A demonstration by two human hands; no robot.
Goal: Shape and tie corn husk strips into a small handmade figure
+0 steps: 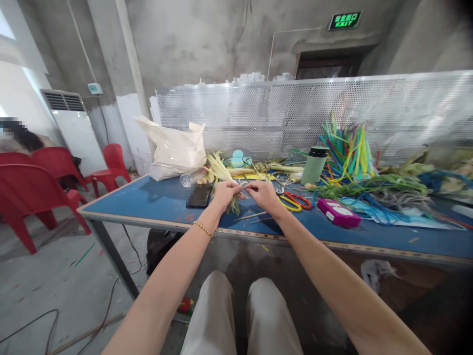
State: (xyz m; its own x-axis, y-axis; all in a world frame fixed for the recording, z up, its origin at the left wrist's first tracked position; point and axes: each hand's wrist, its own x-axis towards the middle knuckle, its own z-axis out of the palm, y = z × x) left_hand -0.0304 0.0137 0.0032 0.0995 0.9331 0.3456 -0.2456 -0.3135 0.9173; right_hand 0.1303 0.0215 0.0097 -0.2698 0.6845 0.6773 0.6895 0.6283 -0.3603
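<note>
Above the front part of the blue table (148, 199), my left hand (226, 194) is closed around a bundle of pale green corn husk (219, 166). Its leafy ends stick out above the fingers, and frayed strips hang below them. My right hand (263, 194) is beside it, thumb and finger pinched close to the left fingertips. Whatever lies in that pinch is too small to make out. Just right of my right hand lie scissors with yellow handles (290, 204) and a pair with red handles (303, 201). A dark phone (199, 196) rests left of my left hand.
A white plastic bag (177, 148) stands at the back left. Toward the right are a green bottle (315, 166), colourful pipe cleaners (354, 153), a purple box (338, 213) and tangled cords (399, 197). A perforated metal screen (236, 108) runs behind; red chairs (40, 182) stand left.
</note>
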